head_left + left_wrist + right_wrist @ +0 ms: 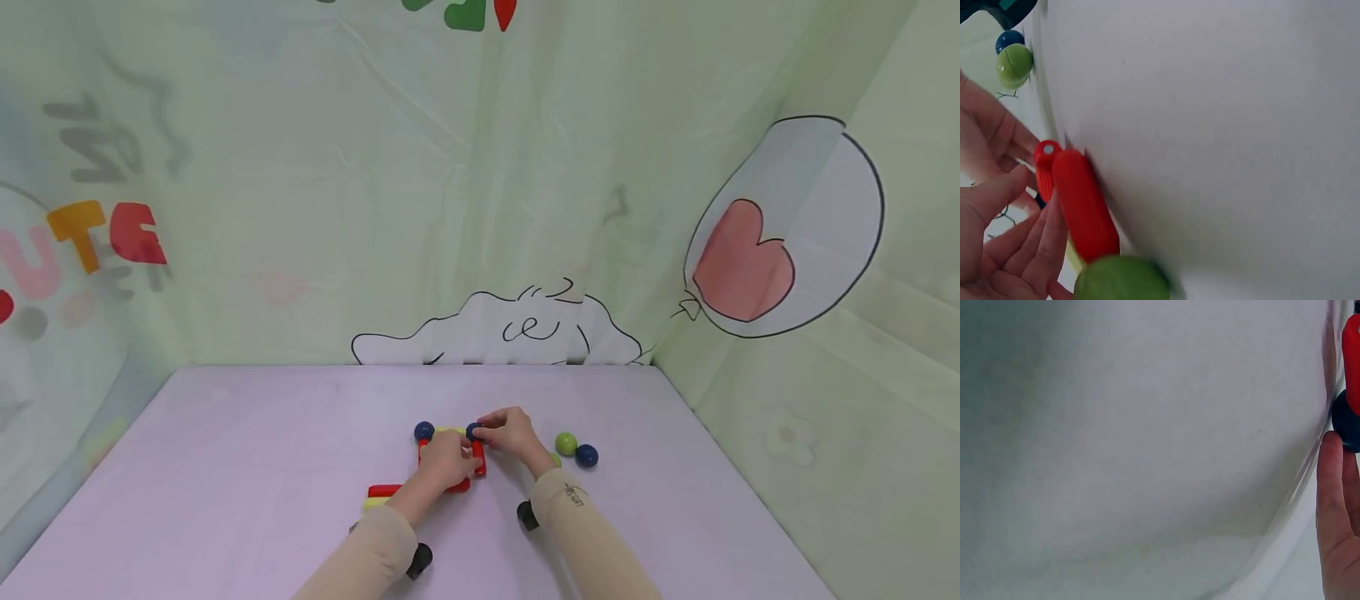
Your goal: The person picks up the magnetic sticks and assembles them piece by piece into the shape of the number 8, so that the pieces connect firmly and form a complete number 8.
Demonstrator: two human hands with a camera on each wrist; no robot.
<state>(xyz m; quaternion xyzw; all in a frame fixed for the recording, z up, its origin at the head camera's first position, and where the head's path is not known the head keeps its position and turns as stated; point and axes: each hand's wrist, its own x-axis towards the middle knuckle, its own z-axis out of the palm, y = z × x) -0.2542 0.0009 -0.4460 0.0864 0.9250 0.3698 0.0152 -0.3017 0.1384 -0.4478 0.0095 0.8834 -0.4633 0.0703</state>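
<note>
My right hand (pixel 512 432) pinches a dark blue ball (pixel 474 431) at the far end of a red rod (pixel 478 458). That rod's near end, with a small metal disc, is bare in the left wrist view. From the left, my left hand (pixel 447 458) grips the same rod between thumb and fingers. A second blue ball (pixel 423 431) stands at the far left corner, with a yellow rod (pixel 450 430) running between the two balls. Closer in lies another red rod (pixel 1085 206), its end against a green ball (pixel 1122 281). My left hand and forearm hide part of this frame.
Right of my hands sit a light green ball (pixel 566 443), a blue ball (pixel 587 456) and a partly hidden green one (pixel 555 459). Loose red (pixel 385 491) and yellow (pixel 375 503) rods lie by my left forearm. Black pieces (pixel 528 515) are beside both sleeves.
</note>
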